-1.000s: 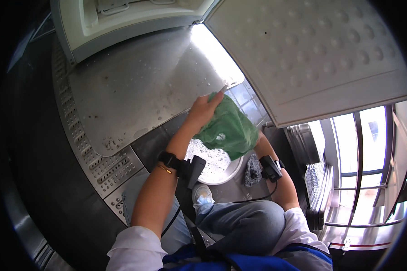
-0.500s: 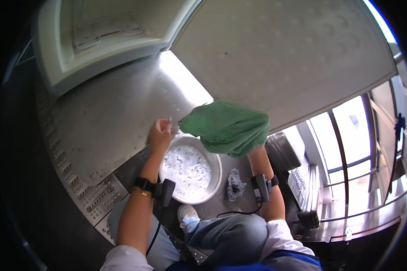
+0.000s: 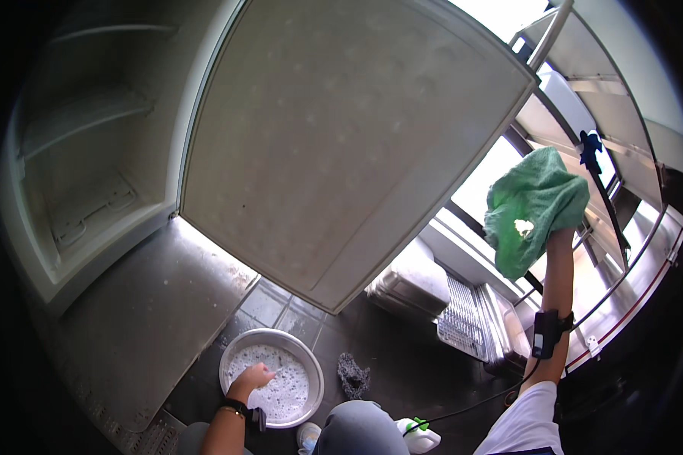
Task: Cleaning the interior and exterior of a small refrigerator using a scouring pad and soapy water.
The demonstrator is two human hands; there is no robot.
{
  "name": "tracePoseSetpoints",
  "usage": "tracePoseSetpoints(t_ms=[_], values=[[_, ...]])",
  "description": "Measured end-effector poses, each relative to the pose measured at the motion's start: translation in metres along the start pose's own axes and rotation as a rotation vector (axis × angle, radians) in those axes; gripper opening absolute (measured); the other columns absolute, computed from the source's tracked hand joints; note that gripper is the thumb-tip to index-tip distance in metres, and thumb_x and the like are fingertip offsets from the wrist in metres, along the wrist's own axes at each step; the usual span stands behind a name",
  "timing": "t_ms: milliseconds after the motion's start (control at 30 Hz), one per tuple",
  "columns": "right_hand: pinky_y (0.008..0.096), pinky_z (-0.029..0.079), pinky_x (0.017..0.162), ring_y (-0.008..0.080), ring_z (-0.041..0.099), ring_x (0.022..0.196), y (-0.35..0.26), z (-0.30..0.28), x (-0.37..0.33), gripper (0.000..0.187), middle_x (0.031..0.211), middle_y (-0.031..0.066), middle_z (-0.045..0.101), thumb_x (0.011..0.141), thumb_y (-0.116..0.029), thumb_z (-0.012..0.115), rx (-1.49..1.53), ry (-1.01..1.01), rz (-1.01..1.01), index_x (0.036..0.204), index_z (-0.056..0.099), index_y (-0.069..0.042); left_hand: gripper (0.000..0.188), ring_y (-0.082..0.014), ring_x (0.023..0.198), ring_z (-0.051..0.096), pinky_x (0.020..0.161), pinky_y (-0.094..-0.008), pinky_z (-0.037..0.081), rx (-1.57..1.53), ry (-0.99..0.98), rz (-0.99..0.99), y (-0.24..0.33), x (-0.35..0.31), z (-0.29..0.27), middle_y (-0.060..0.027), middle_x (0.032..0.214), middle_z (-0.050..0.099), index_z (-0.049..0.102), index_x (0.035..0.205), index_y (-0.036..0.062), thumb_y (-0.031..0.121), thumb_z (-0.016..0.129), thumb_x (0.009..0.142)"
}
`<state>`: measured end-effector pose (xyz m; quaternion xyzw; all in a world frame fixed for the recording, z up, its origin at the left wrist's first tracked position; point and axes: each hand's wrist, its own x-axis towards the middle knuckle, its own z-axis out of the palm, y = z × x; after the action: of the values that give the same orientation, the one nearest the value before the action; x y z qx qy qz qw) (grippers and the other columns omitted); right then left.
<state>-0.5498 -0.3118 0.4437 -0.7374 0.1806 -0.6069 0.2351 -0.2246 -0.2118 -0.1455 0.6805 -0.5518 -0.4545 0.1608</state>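
My right hand is raised to the right, wholly covered by a green towel (image 3: pixel 535 201) that hangs in folds around it; only the wrist and forearm show below. The fingers are hidden inside the cloth, which stays up with the hand. A small bright patch shows on the towel's front. Low on the left, my left hand (image 3: pixel 254 377) hovers over a round pale basin (image 3: pixel 316 365) of foamy water, its fingers curled in and no object visible in them. A white fridge door (image 3: pixel 341 144) stands open between the two hands, its fridge compartment (image 3: pixel 91 174) at the left.
A grey metal scourer (image 3: pixel 354 377) lies on the dark tiled floor right of the basin. Beside my knee stands a white bottle (image 3: pixel 420 437) with a green cap. Metal containers (image 3: pixel 413 279) and a perforated rack (image 3: pixel 463 315) line the right. A metal sheet (image 3: pixel 152 311) covers the floor at left.
The towel has swung far right and up with my right hand. My left hand has dropped over the basin. The view has shifted right, showing more of the door and the bottle.
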Motion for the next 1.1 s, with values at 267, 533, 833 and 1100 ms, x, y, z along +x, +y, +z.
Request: tracePoseSetpoints(t_ms=[267, 533, 833, 1100], values=[[0.0412, 0.032, 0.092, 0.0356, 0.045, 0.107, 0.028, 0.063, 0.164, 0.045, 0.112, 0.0218, 0.048, 0.082, -0.036, 0.05, -1.147, 0.243, -0.88, 0.115, 0.046, -0.006, 0.061, -0.0264, 0.094, 0.056, 0.083, -0.0435, 0.04, -0.619, 0.076, 0.05, 0.025, -0.005, -0.049, -0.0136, 0.103, 0.058, 0.047, 0.114, 0.0068, 0.055, 0.052, 0.076], [0.0446, 0.033, 0.086, 0.0323, 0.053, 0.093, 0.026, 0.11, 0.171, 0.035, 0.093, 0.0119, 0.06, 0.074, -0.036, 0.052, -1.242, 0.267, -0.933, 0.098, 0.059, -0.013, 0.072, -0.0237, 0.117, 0.034, 0.095, -0.0526, 0.019, -1.976, 0.239, -0.296, 0.168, 0.061, -0.133, -0.0055, 0.127, 0.037, 0.036, 0.124, 0.0136, 0.067, 0.023, 0.078], [0.0399, 0.039, 0.083, 0.0293, 0.055, 0.091, 0.055, 0.123, 0.185, 0.034, 0.095, 0.0126, 0.059, 0.074, -0.032, 0.051, -1.146, 0.182, -0.88, 0.1, 0.057, -0.01, 0.072, -0.0207, 0.119, 0.035, 0.097, -0.0572, 0.018, -1.957, 0.572, -0.281, 0.081, 0.158, -0.12, -0.0008, 0.129, 0.039, 0.033, 0.13, 0.0201, 0.067, 0.018, 0.078], [0.0463, 0.029, 0.091, 0.0337, 0.047, 0.1, 0.079, 0.133, 0.152, 0.035, 0.105, 0.013, 0.055, 0.073, -0.029, 0.05, -1.346, 0.248, -0.751, 0.101, 0.057, -0.009, 0.078, -0.0261, 0.116, 0.038, 0.095, -0.0451, 0.032, -2.191, -0.033, 0.686, 0.135, 0.122, -0.144, -0.0041, 0.125, 0.042, 0.037, 0.126, 0.0153, 0.072, 0.026, 0.074]])
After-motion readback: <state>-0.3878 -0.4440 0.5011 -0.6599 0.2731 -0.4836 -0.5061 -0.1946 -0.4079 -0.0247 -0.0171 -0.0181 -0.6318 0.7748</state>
